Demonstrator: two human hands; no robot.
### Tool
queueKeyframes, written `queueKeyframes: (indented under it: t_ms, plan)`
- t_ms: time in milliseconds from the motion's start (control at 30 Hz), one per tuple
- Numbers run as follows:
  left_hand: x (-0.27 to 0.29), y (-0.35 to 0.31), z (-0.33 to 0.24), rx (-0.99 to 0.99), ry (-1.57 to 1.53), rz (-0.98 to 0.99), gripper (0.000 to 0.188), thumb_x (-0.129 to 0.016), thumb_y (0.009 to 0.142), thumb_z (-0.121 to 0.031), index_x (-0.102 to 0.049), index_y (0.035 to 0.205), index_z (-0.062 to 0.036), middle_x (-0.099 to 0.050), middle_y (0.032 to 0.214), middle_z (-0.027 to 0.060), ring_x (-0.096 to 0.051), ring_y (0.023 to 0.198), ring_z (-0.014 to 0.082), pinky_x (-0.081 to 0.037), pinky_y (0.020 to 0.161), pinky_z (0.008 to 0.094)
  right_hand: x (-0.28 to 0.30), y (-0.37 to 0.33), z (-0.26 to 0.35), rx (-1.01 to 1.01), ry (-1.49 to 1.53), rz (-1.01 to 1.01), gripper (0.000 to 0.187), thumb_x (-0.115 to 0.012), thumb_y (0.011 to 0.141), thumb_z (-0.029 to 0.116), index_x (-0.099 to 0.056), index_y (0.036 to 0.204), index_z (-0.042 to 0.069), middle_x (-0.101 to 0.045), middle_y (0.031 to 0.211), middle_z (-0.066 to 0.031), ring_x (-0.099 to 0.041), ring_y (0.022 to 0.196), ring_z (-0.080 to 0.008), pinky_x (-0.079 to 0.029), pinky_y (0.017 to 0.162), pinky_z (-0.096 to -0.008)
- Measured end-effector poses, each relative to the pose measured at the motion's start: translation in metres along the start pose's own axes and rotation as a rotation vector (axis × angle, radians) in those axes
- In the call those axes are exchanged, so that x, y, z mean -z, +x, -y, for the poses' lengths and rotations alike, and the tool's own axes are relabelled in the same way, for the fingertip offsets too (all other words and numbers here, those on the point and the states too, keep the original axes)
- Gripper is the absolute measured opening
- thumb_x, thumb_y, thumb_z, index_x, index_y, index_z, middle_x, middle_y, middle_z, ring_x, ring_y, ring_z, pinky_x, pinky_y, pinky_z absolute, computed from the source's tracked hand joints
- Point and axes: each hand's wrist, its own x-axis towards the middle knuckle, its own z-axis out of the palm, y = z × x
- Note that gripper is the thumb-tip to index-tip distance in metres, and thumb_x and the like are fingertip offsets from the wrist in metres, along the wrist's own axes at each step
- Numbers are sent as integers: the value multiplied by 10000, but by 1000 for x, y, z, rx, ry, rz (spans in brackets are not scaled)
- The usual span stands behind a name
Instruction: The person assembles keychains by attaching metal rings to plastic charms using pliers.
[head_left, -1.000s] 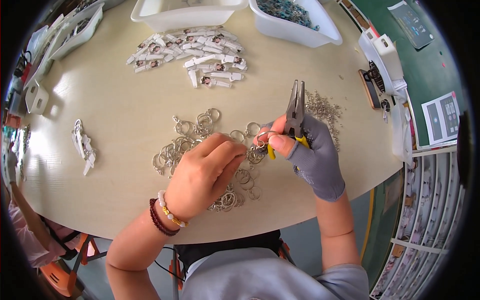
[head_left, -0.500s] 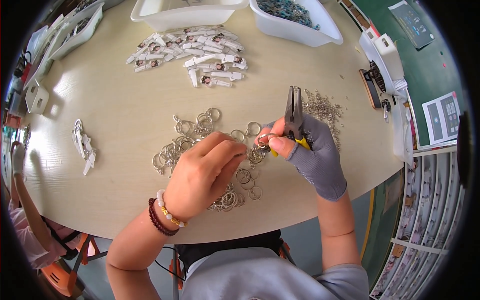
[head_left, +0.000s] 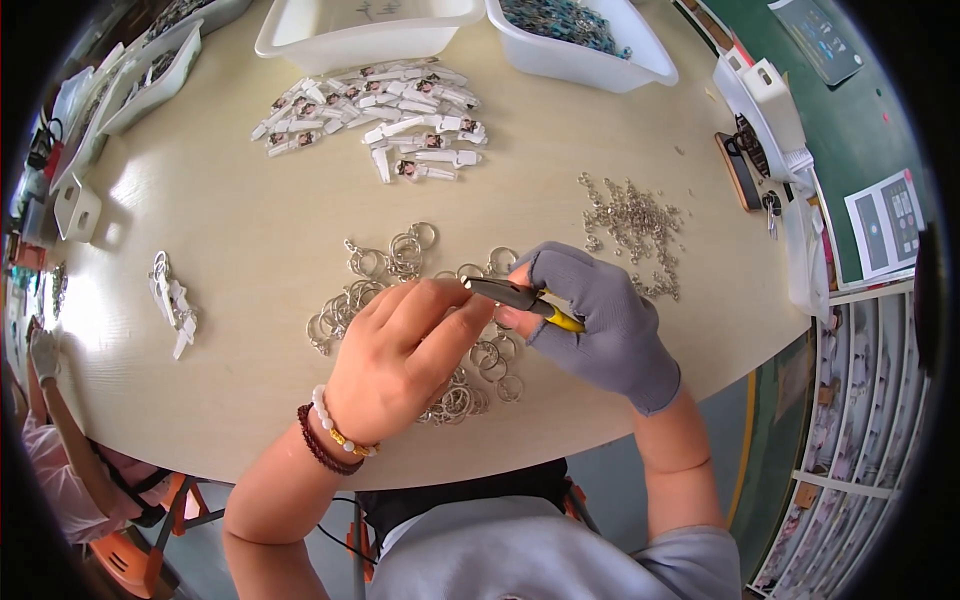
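My right hand (head_left: 600, 325), in a grey fingerless glove, grips pliers (head_left: 505, 291) with dark jaws and yellow handles. The jaws point left and reach the fingertips of my bare left hand (head_left: 405, 345). Those left fingers are pinched together over the pile; whatever they hold is hidden behind them and the jaws. Metal key rings with short chains (head_left: 350, 300) lie in a loose heap around and under both hands. Beyond my right hand is a scatter of small metal links (head_left: 632, 220).
White strap pieces with picture tags (head_left: 375, 105) lie at the far middle. Behind them stand a white tub (head_left: 370, 48) and a tub of bluish pieces (head_left: 590, 75). A small white bunch (head_left: 172, 300) sits left. A co-worker's gloved hand (head_left: 43, 352) shows at the left edge.
The pliers have swung from pointing away, resting in my right palm, to pointing left at my left fingertips. The ring pinched by my right fingers no longer shows there.
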Motion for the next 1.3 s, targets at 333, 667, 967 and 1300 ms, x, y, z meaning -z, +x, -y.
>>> queueKeyframes:
  t_ms: [333, 667, 967, 1300]
  plan:
    - [3, 4, -14, 241, -222, -131, 232, -673, 771, 51, -618, 992, 9, -633, 878, 130, -638, 708, 251, -515, 597, 312, -27, -3, 8, -193, 518, -104, 92, -600, 915, 107, -557, 954, 36, -568, 833, 3, -491, 742, -44, -424, 670, -220]
    - [12, 2, -8, 61, -36, -298, 278, -668, 731, 92, -641, 998, 19, -639, 887, 143, -616, 661, 212, -495, 552, 278, -8, -6, 8, 149, -28, -103, 242, -670, 817, 135, -577, 970, -27, -566, 909, -153, -589, 768, -278, -494, 679, -323]
    - [18, 3, -4, -80, 156, -307, 305, -675, 710, 102, -616, 1003, 41, -637, 912, 161, -639, 683, 241, -515, 553, 283, -9, -6, 9, 263, -244, -137, 232, -683, 771, 145, -587, 925, 1, -560, 897, -127, -576, 777, -290, -486, 719, -373]
    - [18, 4, -2, -114, 254, -274, 287, -682, 695, 101, -622, 970, 50, -635, 893, 153, -635, 689, 240, -518, 559, 290, -14, -7, 8, 283, -400, -145, 204, -664, 804, 208, -556, 831, 38, -536, 753, -116, -561, 635, -290, -473, 578, -378]
